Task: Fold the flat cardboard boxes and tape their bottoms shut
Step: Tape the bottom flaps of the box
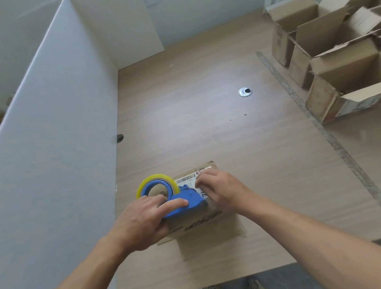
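Note:
A small brown cardboard box (203, 227) stands on the wooden table near its front edge, upside down, with a white barcode label on its upper face. A blue tape dispenser (181, 204) with a yellowish roll of clear tape lies across that face. My left hand (143, 222) grips the dispenser's body from the left. My right hand (217, 188) rests on the box's right side, fingers curled and pressing at the label near the dispenser's front end. The tape end is hidden under my fingers.
Several folded open-topped cardboard boxes (345, 57) stand in a group at the back right. A tall white partition (50, 135) walls the table's left side. A metal cable grommet (245, 91) sits mid-table. A grey strip (324, 130) runs along the table's right.

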Available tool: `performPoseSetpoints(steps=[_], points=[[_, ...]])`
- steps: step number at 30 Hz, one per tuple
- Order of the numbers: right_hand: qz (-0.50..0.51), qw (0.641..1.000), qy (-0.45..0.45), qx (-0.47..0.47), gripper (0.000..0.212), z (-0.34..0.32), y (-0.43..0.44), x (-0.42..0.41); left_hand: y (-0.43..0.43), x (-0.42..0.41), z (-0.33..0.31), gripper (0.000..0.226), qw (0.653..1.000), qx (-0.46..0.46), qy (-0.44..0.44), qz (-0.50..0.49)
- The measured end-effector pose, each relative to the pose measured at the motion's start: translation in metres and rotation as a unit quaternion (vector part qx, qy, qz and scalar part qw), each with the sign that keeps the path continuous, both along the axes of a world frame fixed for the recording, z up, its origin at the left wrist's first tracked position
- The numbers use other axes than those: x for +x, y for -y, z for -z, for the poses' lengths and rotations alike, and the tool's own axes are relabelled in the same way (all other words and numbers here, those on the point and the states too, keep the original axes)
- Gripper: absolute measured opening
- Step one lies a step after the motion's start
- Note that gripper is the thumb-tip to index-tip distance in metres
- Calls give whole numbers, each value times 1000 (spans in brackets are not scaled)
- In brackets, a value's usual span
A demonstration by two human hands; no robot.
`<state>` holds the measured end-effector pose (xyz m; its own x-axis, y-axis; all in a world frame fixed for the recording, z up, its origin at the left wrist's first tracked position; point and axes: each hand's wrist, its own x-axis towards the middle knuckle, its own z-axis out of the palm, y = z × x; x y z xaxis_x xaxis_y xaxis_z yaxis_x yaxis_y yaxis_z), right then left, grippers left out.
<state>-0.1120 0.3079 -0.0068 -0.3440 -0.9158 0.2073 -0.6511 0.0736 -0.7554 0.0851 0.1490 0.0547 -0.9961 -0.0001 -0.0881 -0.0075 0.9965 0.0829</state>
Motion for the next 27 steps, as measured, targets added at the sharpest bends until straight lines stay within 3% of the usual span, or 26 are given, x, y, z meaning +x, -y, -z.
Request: performPoseSetpoints(steps=[3, 9, 21, 27], points=[[-17, 999, 40, 30, 14, -5, 0, -7, -2, 0, 0, 67, 1000, 1, -3, 1], [-61, 991, 71, 97, 10, -13, -2, -19, -6, -6, 0, 58, 1000, -6, -5, -13], [120, 990, 70, 10, 9, -12, -27, -30, -4, -7, 3, 52, 996, 55, -7, -65], [164, 964, 173, 115, 16, -13, -46, -57, -9, -12, 7, 53, 997, 40, -13, -64]])
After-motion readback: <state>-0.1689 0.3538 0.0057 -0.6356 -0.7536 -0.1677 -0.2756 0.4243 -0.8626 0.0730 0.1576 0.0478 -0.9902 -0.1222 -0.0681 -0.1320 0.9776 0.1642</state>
